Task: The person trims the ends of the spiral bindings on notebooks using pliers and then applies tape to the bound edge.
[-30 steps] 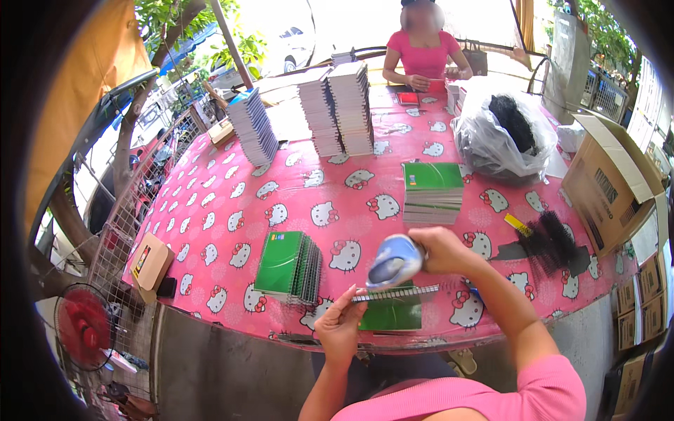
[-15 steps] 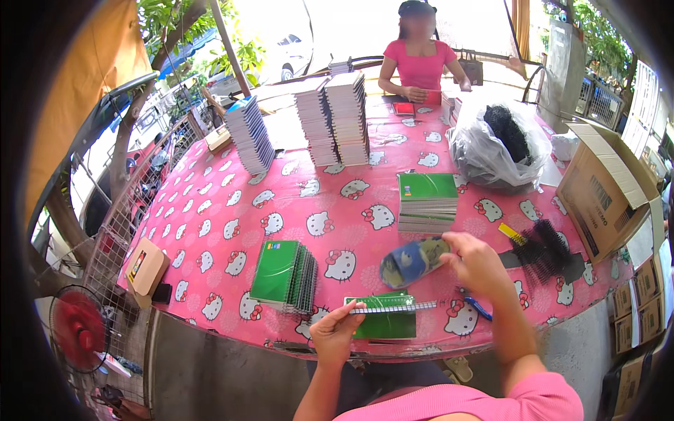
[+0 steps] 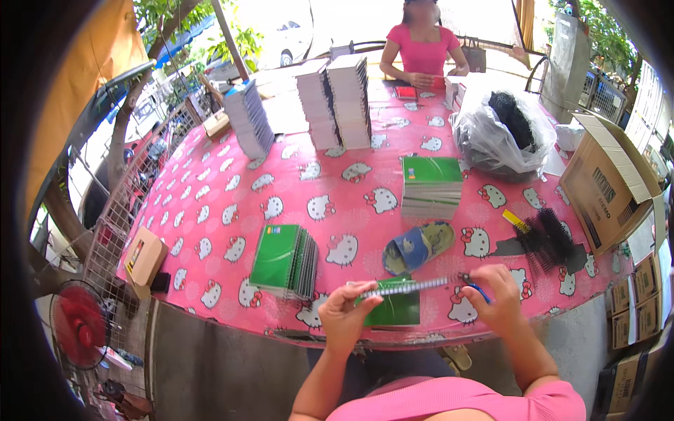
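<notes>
My left hand (image 3: 345, 313) grips a green spiral notebook (image 3: 393, 306) at its left end, near the table's front edge. A silver wire spiral (image 3: 411, 286) runs along the notebook's top. My right hand (image 3: 502, 298) pinches the right end of that spiral, with a blue tool (image 3: 477, 288) between its fingers. A blue and yellow sandal (image 3: 418, 247) lies on the pink cloth just beyond the notebook.
A pink patterned table (image 3: 232, 210) carries green notebook stacks (image 3: 284, 261) (image 3: 431, 186), tall white stacks (image 3: 344, 102), a plastic bag (image 3: 503, 133) and black combs (image 3: 547, 238). Open cardboard boxes (image 3: 607, 184) stand right. A person in pink (image 3: 425, 52) sits opposite. A red fan (image 3: 78, 326) stands left.
My right hand has put the sandal down on the table and moved to the right end of the spiral. The left hand keeps its hold on the notebook.
</notes>
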Demonstrator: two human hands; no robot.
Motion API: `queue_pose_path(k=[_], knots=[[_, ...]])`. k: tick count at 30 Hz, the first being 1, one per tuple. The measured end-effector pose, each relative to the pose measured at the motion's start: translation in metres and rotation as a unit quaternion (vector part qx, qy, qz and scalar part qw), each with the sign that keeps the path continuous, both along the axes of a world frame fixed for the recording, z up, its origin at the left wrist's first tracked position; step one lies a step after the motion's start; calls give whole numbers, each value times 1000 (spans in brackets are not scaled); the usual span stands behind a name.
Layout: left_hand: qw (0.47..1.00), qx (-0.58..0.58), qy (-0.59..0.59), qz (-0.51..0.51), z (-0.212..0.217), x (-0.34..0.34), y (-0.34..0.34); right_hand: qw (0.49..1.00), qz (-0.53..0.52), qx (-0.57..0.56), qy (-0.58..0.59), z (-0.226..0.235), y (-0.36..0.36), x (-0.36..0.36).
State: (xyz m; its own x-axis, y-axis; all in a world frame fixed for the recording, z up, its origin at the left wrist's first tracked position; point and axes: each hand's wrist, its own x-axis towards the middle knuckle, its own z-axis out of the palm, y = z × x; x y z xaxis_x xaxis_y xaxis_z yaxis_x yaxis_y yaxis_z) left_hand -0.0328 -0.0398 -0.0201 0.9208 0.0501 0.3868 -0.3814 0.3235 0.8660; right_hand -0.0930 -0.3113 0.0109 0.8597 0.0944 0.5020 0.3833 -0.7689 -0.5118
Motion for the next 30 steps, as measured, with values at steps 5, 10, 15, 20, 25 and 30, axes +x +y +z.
queue_pose_path(k=[5,10,15,20,25,30], knots=[[926,231,-274,119,36,-11,-11,964,-132,-198,116,-86,-42,-24],[934,308,-168,59,-6,-32,-16,954,-161,-178,180,-71,-34,-6],[957,242,-136,80,-14,-34,-20,980,56,78,176,-12,27,-14],[946,259,-177,81,-8,-31,-25,996,80,-30,29,13,63,-15],[932,253,-233,111,-12,-28,-21,864,157,270,396,11,55,-6],[914,274,-243,174,7,-14,-12,839,143,326,411,5,51,3]])
